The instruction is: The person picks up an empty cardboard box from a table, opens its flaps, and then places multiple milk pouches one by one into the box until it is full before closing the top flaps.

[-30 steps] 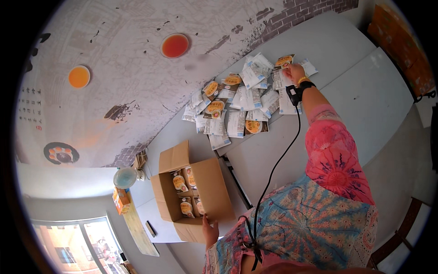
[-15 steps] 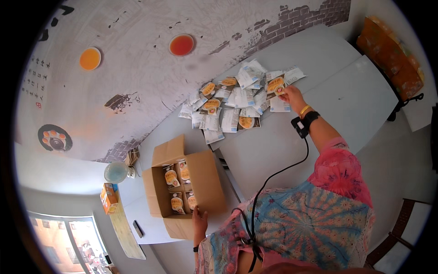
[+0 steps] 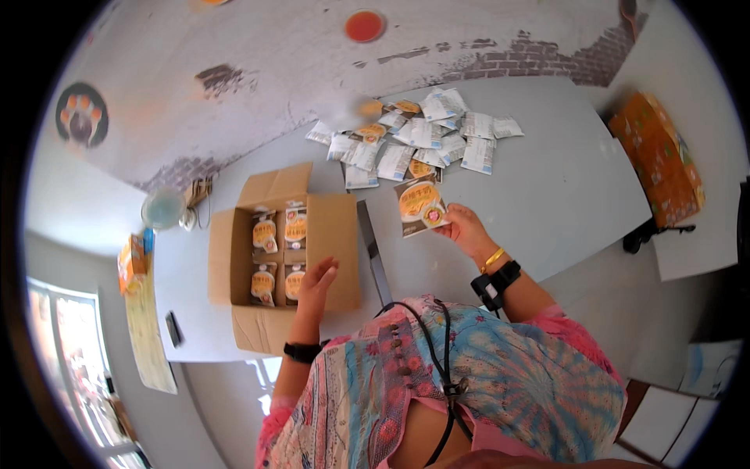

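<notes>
My right hand pinches a flat food packet by its lower right corner. Orange food in a bowl is pictured on the packet's brown-and-white front, and I hold it above the table between the pile and the box. My left hand is over the near right flap of the cardboard box, its fingers extended and nothing visible in it. Inside the open box, matching packets stand in divided compartments. Beyond my right hand, a loose pile of packets lies on the table, most with white backs up.
The grey table runs along a painted wall, with a dark gap between its sections beside the box. A phone, an orange carton and a pale-blue round container are on the left. An orange patterned box stands far right.
My right hand has lifted a packet from the pile and brought it left and nearer. My left hand has risen from the box's near edge to its right flap. The view has shifted.
</notes>
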Demonstrator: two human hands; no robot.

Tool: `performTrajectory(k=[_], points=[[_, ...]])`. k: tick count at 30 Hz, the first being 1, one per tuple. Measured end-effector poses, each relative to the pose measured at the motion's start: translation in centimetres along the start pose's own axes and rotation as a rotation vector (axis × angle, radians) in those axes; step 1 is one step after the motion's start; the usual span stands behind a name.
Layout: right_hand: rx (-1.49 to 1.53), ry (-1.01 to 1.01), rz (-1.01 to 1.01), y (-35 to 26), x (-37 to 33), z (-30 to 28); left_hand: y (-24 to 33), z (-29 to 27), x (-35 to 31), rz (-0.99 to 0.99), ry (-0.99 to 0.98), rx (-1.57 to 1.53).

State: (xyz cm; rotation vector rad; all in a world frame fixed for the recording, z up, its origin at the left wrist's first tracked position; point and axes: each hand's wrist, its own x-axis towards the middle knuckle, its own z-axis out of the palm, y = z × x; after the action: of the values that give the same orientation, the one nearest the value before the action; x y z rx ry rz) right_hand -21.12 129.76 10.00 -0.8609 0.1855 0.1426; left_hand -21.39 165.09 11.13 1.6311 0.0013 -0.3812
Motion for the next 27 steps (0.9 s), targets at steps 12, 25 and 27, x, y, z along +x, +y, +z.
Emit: performTrajectory(k=[12, 25, 27], points=[[-0.377, -0.287, 0.232, 5.9, -4.7, 9.2, -1.9, 0.5, 0.2, -0.341, -0.522, -0.782], [-0.868, -0.451, 0.152, 7.4, -6.3, 12.9, -2.9, -0.5, -0.1, -0.299, -0.410, -0.941], [-0.828, -0.397, 0.156, 7.6, -6.9, 12.7, -3.2, -0.7, 0.1, -0.280, -0.373, -0.932]])
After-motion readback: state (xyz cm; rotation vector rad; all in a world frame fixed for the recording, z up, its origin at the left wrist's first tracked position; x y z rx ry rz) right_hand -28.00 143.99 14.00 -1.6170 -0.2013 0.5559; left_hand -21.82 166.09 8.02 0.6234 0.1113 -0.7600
